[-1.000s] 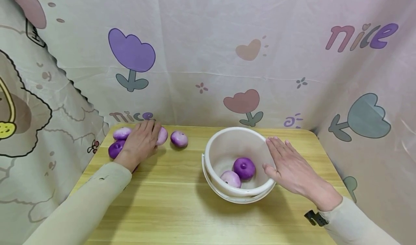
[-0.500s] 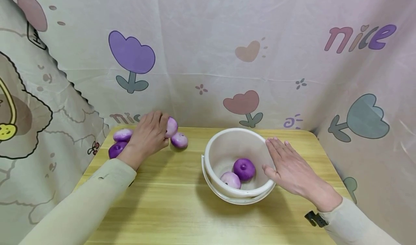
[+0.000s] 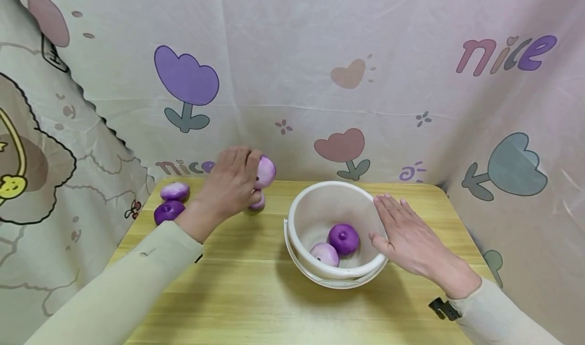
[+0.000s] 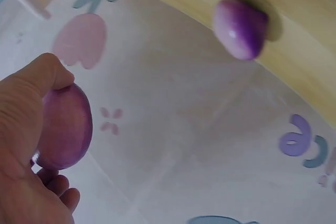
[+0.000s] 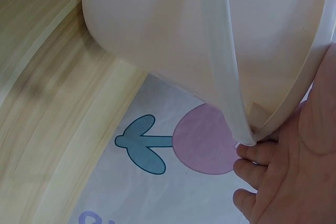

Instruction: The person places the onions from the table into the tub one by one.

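My left hand (image 3: 230, 185) grips a pale purple onion (image 3: 266, 172), raised above the back of the table. In the left wrist view, the thumb lies over the top of this onion (image 4: 68, 127). Just below it in the head view, another onion (image 3: 258, 201) on the table is partly hidden by the hand. My right hand (image 3: 409, 238) rests with straight fingers against the right rim of a white bucket (image 3: 338, 272). Inside the bucket lie a dark purple onion (image 3: 344, 239) and a paler one (image 3: 325, 254).
Two more onions sit at the table's back left, a pale one (image 3: 175, 191) and a dark one (image 3: 169, 212). The bucket's handle (image 5: 215, 40) hangs down its side. A printed curtain (image 3: 274, 70) rises right behind the wooden table (image 3: 237, 294).
My left hand has lifted the pale onion from the group at the left and carried it rightward, over the lone onion. My right hand has stayed at the bucket's rim.
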`<move>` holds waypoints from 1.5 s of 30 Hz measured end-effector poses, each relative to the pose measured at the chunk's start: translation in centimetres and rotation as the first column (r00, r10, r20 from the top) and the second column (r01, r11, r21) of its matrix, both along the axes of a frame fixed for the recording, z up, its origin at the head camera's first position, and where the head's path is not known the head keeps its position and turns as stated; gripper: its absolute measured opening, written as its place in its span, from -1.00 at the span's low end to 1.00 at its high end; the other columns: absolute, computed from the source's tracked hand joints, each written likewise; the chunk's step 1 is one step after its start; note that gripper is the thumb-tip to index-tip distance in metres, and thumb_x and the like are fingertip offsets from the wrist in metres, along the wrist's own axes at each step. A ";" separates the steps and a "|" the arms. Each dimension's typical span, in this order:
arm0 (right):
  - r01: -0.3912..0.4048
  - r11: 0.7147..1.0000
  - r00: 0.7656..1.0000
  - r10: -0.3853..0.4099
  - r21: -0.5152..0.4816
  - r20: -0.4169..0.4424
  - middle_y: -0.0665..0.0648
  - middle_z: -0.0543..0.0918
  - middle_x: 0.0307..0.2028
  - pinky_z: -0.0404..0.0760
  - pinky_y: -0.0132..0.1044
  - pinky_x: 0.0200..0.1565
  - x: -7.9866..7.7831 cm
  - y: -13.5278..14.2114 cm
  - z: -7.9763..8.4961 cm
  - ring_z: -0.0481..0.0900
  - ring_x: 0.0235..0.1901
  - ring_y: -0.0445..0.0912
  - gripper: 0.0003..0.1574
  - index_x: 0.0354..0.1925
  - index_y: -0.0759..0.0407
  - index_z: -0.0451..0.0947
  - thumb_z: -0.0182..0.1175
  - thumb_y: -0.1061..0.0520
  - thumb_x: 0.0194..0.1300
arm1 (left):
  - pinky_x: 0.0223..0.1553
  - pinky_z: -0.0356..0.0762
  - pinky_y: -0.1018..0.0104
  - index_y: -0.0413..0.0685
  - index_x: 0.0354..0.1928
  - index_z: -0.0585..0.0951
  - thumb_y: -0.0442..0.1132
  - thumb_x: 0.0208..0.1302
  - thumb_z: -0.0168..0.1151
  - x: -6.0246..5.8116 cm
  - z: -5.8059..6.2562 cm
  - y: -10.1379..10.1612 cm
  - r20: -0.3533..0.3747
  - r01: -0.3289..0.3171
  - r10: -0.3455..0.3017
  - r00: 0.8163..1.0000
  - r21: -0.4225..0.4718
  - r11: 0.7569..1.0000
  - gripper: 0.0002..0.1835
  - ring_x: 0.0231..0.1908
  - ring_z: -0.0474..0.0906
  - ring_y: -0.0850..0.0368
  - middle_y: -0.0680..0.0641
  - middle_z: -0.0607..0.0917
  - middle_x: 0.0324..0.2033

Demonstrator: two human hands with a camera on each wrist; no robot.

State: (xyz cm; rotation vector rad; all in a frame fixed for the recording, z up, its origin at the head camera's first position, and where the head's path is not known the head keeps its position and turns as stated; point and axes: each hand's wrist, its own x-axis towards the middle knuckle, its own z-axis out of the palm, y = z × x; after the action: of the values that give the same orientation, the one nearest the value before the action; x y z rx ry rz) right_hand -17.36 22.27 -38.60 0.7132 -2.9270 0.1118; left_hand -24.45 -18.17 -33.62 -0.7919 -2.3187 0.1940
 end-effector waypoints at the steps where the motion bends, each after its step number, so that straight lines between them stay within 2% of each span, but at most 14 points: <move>1: 0.000 1.000 1.000 0.000 0.001 -0.001 0.27 0.03 0.51 -0.03 0.07 0.47 0.0 0.0 0.0 0.00 0.50 0.16 -0.01 0.51 0.28 -0.07 -0.17 -0.32 0.42 | 0.04 0.32 -0.07 -0.30 0.13 0.24 -0.02 -0.14 0.20 0.1 0.2 0.3 -0.005 0.011 -0.011 1.000 0.006 1.000 -0.22 -0.03 0.34 -0.25 -0.33 0.39 -0.08; 8: 0.002 1.000 1.000 -0.002 0.001 -0.003 0.28 0.04 0.51 -0.03 0.07 0.47 0.1 0.0 -0.1 0.01 0.50 0.16 -0.02 0.51 0.28 -0.06 -0.17 -0.32 0.43 | 0.09 0.27 -0.04 -0.25 0.17 0.22 -0.05 -0.03 0.11 0.8 1.1 2.7 0.025 0.034 -0.034 0.999 0.006 0.999 -0.29 0.01 0.26 -0.20 -0.28 0.34 -0.04; 17: 0.003 1.000 1.000 -0.003 -0.006 0.001 0.28 0.05 0.51 -0.03 0.07 0.47 0.1 0.0 0.0 0.01 0.50 0.17 -0.01 0.50 0.29 -0.05 -0.18 -0.33 0.42 | 0.13 0.29 -0.01 -0.23 0.15 0.25 -0.07 0.01 0.06 1.0 1.4 6.7 -0.044 0.120 -0.119 0.992 0.030 0.992 -0.36 0.01 0.30 -0.19 -0.24 0.39 -0.06; 23: 0.001 1.000 1.000 -0.001 -0.010 0.006 0.28 0.04 0.51 -0.03 0.07 0.47 0.0 0.0 -0.1 0.00 0.50 0.17 -0.01 0.51 0.28 -0.05 -0.18 -0.33 0.43 | 0.07 0.34 0.08 -0.17 0.13 0.25 -0.12 -0.01 0.05 1.7 1.3 9.6 0.008 0.109 -0.109 0.994 -0.008 0.994 -0.40 -0.04 0.31 -0.13 -0.18 0.38 -0.10; 27: 0.003 1.000 1.000 -0.003 -0.014 0.008 0.28 0.05 0.51 -0.03 0.07 0.47 0.0 0.0 -0.1 0.00 0.50 0.17 -0.01 0.51 0.28 -0.05 -0.17 -0.33 0.42 | 0.03 0.35 0.12 -0.14 0.12 0.25 -0.11 0.02 0.05 2.2 0.8 11.2 0.022 0.129 -0.128 0.992 -0.032 0.991 -0.42 -0.05 0.32 -0.10 -0.15 0.38 -0.13; 33: 0.006 1.000 1.000 -0.006 -0.018 0.007 0.29 0.07 0.50 -0.01 0.08 0.47 -0.1 0.1 -0.1 0.02 0.50 0.17 -0.02 0.50 0.29 -0.03 -0.14 -0.31 0.41 | 0.02 0.34 0.14 -0.14 0.17 0.26 -0.13 0.07 0.01 2.5 -0.8 12.5 0.037 0.171 -0.170 0.985 -0.028 0.985 -0.43 -0.05 0.30 -0.08 -0.13 0.36 -0.12; 40: 0.004 1.000 1.000 -0.003 -0.022 0.009 0.28 0.07 0.50 -0.02 0.07 0.47 -0.1 0.1 -0.1 0.01 0.50 0.17 -0.02 0.50 0.29 -0.03 -0.16 -0.32 0.42 | -0.05 0.33 0.20 -0.11 0.15 0.25 -0.04 0.08 0.10 2.4 -2.2 12.7 0.105 0.138 -0.129 0.986 -0.081 0.987 -0.40 -0.09 0.29 -0.05 -0.10 0.36 -0.11; 45: 0.002 1.000 1.000 -0.002 -0.023 0.006 0.28 0.06 0.50 -0.03 0.06 0.47 -0.1 0.1 -0.2 0.01 0.50 0.17 -0.01 0.50 0.29 -0.03 -0.16 -0.33 0.41 | 0.02 0.34 0.18 -0.10 0.14 0.24 -0.01 0.00 0.21 2.2 -2.7 12.6 0.167 0.131 -0.115 0.979 -0.090 0.987 -0.33 -0.03 0.30 -0.06 -0.12 0.38 -0.06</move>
State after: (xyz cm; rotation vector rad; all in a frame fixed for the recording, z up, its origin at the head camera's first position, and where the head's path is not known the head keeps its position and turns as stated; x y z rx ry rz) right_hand -17.47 22.38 -38.77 0.7073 -2.9268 0.1471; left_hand -22.23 -5.59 -36.36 -1.0332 -2.4157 0.1993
